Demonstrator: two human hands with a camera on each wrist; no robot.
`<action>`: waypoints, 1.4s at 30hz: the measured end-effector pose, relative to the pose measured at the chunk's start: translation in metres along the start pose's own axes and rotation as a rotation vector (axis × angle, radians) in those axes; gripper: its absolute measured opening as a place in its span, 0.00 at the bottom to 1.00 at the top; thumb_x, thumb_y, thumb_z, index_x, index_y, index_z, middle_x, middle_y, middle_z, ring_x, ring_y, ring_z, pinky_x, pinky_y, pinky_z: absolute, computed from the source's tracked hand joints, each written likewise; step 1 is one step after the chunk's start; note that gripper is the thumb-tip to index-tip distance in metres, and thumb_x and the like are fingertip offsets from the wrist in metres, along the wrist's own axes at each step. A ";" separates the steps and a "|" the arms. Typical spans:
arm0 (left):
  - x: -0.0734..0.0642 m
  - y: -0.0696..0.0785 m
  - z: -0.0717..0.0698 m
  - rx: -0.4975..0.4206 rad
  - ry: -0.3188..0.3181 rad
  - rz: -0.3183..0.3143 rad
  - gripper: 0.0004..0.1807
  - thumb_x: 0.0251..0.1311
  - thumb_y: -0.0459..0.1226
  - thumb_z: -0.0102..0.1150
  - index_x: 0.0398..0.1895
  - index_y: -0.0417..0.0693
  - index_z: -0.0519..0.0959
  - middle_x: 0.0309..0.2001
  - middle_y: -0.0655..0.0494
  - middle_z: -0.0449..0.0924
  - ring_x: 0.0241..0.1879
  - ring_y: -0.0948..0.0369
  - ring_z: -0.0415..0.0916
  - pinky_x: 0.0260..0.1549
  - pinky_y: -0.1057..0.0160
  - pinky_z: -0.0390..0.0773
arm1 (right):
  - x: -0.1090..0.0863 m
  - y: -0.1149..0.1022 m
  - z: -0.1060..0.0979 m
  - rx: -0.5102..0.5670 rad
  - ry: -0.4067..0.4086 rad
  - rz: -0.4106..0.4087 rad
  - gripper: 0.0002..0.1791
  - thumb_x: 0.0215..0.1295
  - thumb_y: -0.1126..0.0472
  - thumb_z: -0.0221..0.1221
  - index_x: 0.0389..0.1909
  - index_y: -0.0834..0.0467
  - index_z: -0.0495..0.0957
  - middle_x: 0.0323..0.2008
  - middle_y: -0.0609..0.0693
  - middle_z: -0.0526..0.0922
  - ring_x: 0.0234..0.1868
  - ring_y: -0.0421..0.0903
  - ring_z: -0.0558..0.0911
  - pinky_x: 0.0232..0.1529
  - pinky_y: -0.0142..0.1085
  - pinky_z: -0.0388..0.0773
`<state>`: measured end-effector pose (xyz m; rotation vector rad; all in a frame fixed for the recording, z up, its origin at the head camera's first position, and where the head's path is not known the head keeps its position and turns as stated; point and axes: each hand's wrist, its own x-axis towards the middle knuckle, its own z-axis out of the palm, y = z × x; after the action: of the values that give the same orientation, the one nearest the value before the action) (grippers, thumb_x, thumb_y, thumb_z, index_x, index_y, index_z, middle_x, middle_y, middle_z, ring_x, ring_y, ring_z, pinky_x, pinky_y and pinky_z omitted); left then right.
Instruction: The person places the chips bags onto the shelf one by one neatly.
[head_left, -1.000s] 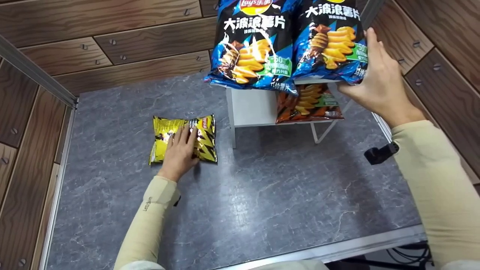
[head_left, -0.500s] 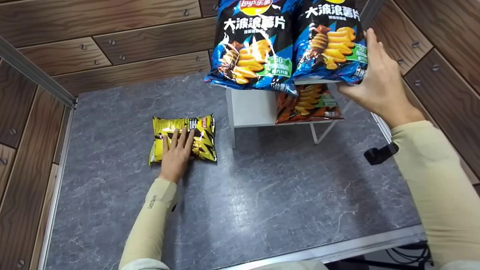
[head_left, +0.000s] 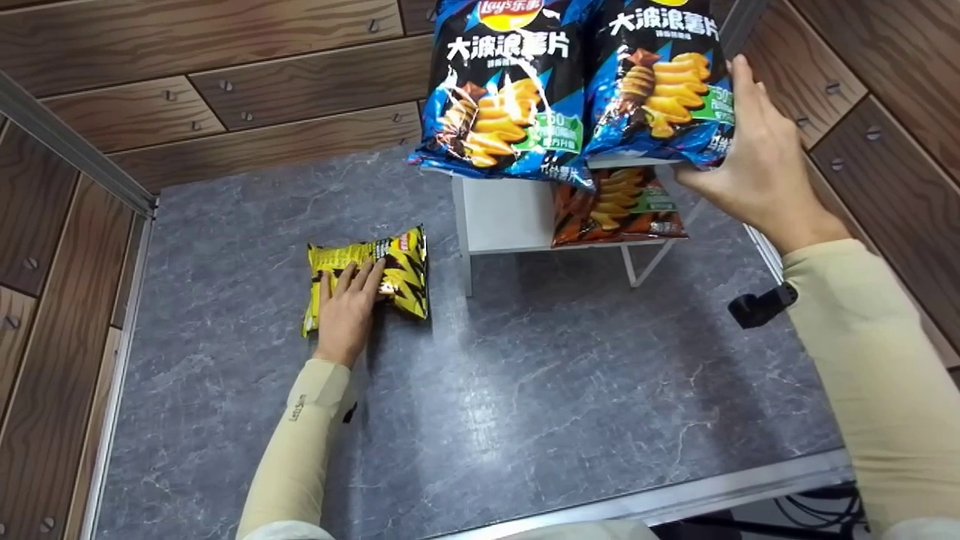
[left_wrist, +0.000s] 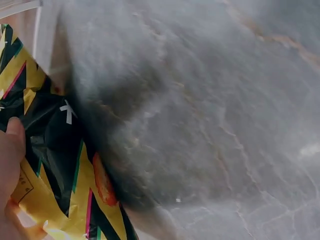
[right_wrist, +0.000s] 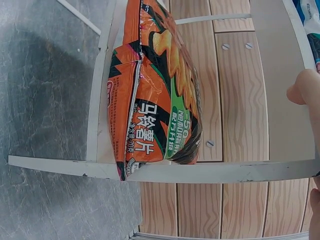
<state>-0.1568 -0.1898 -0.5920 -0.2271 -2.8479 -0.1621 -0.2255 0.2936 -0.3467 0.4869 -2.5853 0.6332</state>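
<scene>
On the grey marbled surface lies a yellow and black chip bag (head_left: 405, 271), one side tipped up. My left hand (head_left: 346, 313) grips it, fingers spread over its printed back; in the left wrist view the thumb (left_wrist: 15, 140) presses its front. Two blue and black chip bags (head_left: 506, 90) stand on top of a white rack (head_left: 502, 217). My right hand (head_left: 772, 161) holds the rack's upper right corner, its fingers along the right-hand blue bag's side. The right wrist view has the thumb (right_wrist: 302, 90) over the rack's front edge.
On the rack's lower shelf sits an orange chip bag (right_wrist: 155, 100), its lower end reaching past the front edge. Wood-patterned panels (head_left: 247, 94) with screw heads wall in the back and sides. A metal edge strip (head_left: 675, 501) runs along the front, with dark cables (head_left: 821, 502) beyond.
My left hand has shifted slightly left across the yellow bag and closed around it. That bag has turned a little and tilted. The right hand and the rack stay where they were.
</scene>
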 end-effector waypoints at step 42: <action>0.020 -0.010 -0.047 -0.992 0.040 -0.581 0.24 0.77 0.46 0.41 0.65 0.39 0.68 0.62 0.36 0.72 0.65 0.46 0.68 0.68 0.48 0.65 | 0.000 -0.001 0.000 0.006 -0.003 0.012 0.61 0.48 0.56 0.73 0.79 0.61 0.45 0.73 0.65 0.61 0.72 0.68 0.63 0.72 0.61 0.60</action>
<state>-0.1654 -0.2025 -0.5422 0.4186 -2.4462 -1.6399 -0.2250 0.2927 -0.3469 0.4744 -2.5916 0.6456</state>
